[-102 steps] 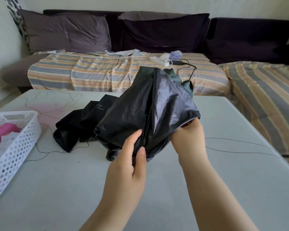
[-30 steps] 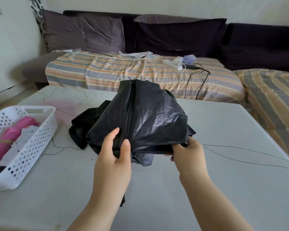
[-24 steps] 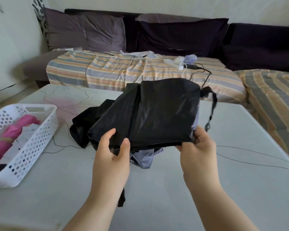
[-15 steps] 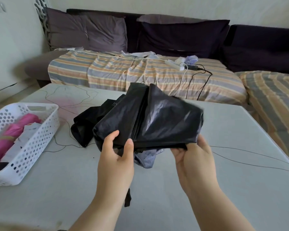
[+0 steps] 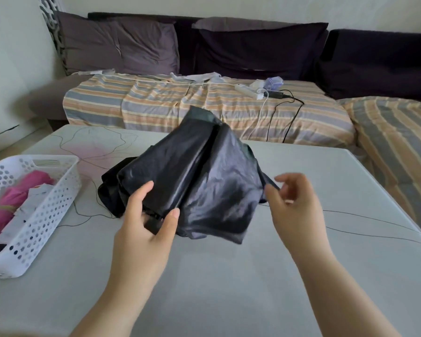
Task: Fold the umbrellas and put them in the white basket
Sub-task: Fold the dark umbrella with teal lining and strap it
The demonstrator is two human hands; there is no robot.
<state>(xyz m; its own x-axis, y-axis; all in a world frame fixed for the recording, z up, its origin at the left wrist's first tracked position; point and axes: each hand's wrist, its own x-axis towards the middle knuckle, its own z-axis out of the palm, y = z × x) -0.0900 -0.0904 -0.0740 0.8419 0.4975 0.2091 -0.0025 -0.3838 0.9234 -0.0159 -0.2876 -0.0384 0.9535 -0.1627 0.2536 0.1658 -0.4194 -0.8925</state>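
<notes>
A collapsed black umbrella (image 5: 199,181) with loose, shiny canopy folds is held up over the grey table (image 5: 216,276). My left hand (image 5: 146,224) grips its lower end, thumb and fingers curled round the bunched fabric. My right hand (image 5: 294,205) hovers beside the canopy's right edge with loosely spread fingers, blurred, holding nothing. Another black umbrella (image 5: 110,188) lies on the table behind the held one. The white perforated basket (image 5: 46,215) stands at the left with a folded pink umbrella (image 5: 15,198) inside.
A white paper or cloth item (image 5: 27,210) lies in the basket beside the pink umbrella. Thin dark line markings run over the table. Beyond the table stands a sofa with a striped cover (image 5: 156,103), dark cushions, a power strip (image 5: 249,91) and cables.
My right hand has let go of the canopy's right edge and moved slightly away. The canopy folds have dropped and turned, now hanging more upright from my left hand.
</notes>
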